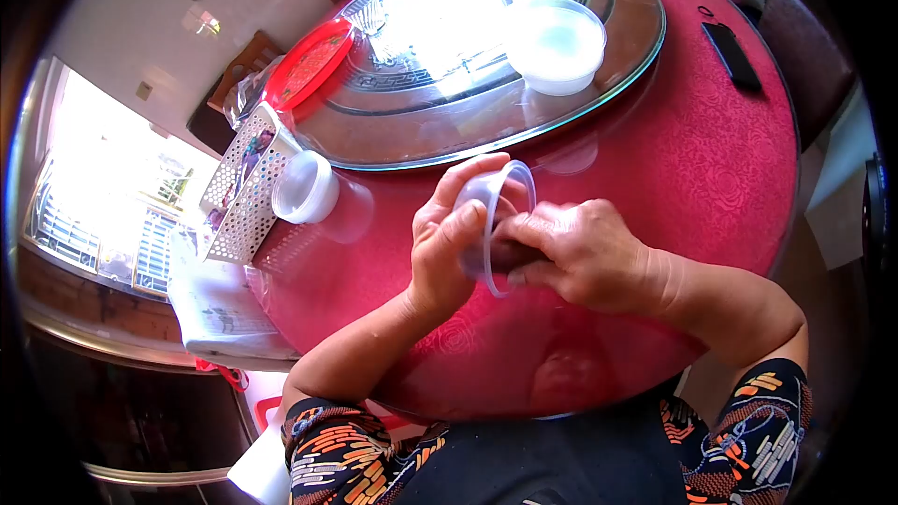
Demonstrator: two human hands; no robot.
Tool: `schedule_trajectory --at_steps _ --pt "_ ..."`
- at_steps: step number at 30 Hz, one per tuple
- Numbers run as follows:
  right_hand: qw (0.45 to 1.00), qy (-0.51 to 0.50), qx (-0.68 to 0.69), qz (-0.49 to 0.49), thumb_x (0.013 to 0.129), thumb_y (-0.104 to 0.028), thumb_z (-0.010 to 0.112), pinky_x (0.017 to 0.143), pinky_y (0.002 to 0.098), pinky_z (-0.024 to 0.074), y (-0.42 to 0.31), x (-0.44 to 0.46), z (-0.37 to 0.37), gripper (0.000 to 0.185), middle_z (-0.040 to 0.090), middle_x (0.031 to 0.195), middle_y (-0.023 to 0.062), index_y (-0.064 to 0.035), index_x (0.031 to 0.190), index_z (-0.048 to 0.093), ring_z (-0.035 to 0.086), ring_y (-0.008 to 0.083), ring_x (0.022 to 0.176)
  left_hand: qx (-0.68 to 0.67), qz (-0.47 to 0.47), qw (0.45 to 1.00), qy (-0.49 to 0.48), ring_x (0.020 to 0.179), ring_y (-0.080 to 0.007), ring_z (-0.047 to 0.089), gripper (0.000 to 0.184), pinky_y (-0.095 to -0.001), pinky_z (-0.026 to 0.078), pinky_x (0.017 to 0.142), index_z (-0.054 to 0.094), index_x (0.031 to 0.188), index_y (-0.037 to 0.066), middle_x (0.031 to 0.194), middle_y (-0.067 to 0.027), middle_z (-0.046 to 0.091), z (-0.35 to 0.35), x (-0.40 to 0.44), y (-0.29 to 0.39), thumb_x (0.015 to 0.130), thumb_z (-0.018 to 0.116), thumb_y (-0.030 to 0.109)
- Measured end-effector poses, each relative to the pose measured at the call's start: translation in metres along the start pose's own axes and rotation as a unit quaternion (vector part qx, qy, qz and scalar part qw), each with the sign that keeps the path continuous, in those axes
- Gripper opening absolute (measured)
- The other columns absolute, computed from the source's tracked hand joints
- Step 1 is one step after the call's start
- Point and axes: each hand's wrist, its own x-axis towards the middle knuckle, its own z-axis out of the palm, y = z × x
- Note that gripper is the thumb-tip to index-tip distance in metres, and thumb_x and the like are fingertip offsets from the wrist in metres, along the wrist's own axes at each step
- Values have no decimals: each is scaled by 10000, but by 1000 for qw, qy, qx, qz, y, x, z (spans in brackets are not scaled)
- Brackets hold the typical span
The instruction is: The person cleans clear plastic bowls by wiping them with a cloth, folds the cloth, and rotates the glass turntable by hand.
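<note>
Hands (510, 248) grip one clear bowl (496, 224) (tilted sideways); red table (692, 159) below.

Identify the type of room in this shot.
Probably a home dining room, possibly a small restaurant's: a round table with a red cover, a glass turntable on it, and a wooden chair by the wall.

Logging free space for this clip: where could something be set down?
The widest bare patch of red table lies between the turntable, phone and right forearm. A smaller one lies between the forearms, nearer the person than the held bowl. Crowded: the left side, with basket and plastic tubs.
</note>
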Motion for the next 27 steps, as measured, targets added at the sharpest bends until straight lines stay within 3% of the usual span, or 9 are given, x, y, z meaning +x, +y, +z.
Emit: schedule_trajectory --at_steps 2,3,5,8,11,14,15,21,27 --pt "906 -127 381 132 919 -232 728 726 308 537 -6 5 -14 305 696 944 87 -35 1149 690 673 161 826 -21 24 999 -20 983 -225 660 670 -328 512 909 486 1426 -43 1131 -183 667 -4 0 -2 926 647 373" --pt "853 -109 478 181 939 -222 712 727 261 513 -7 6 -19 330 648 908 25 3 1178 679 615 96 826 39 20 999 -31 1081 -345 635 845 -469 533 935 363 1490 2 1247 -250 596 -11 3 -2 912 556 587" --pt "863 -91 481 122 923 -246 734 733 306 537 -4 8 -19 340 686 931 85 -37 1188 695 669 151 860 -87 57 994 -15 993 -290 675 709 -388 574 871 441 1455 -27 1149 -213 657 -2 7 10 950 619 438" --pt "998 -17 33 -48 895 -248 733 735 374 557 6 6 -16 329 687 951 142 -98 1188 716 689 249 876 -62 24 998 13 1025 -322 683 667 -418 595 845 435 1454 -15 1209 -230 638 -18 6 7 996 549 457" --pt "954 80 -282 -65 865 -232 708 736 427 562 3 5 -13 313 665 953 174 -134 1161 738 680 327 868 -142 -88 986 2 1110 -330 657 655 -442 548 933 432 1450 2 1261 -206 629 -19 11 -1 1030 470 502" --pt "898 235 -311 -205 860 -205 677 650 404 541 11 10 -14 277 631 911 120 -137 1113 766 645 281 787 -411 -210 887 -26 1190 -331 607 710 -463 475 1027 444 1450 35 1321 -165 597 -13 11 -10 1028 402 605" --pt "881 267 -308 -239 860 -206 677 633 399 536 9 13 -16 271 628 908 114 -140 1105 771 639 274 779 -427 -222 876 -6 1172 -332 604 704 -462 513 958 456 1447 61 1362 -159 565 -10 9 -10 1024 397 620" --pt "908 246 -281 -191 814 -119 766 638 400 570 3 11 -20 363 658 904 143 -82 1171 715 661 293 767 -188 -201 961 14 878 -317 688 707 -364 545 669 540 1369 56 1131 -197 685 -2 4 0 1003 384 641" --pt "925 267 -241 -126 781 -79 815 675 421 584 6 11 -13 438 672 911 178 -64 1197 679 680 346 781 -133 -101 986 13 957 -305 685 715 -369 545 695 513 1406 53 1169 -226 666 -10 8 16 996 428 632"
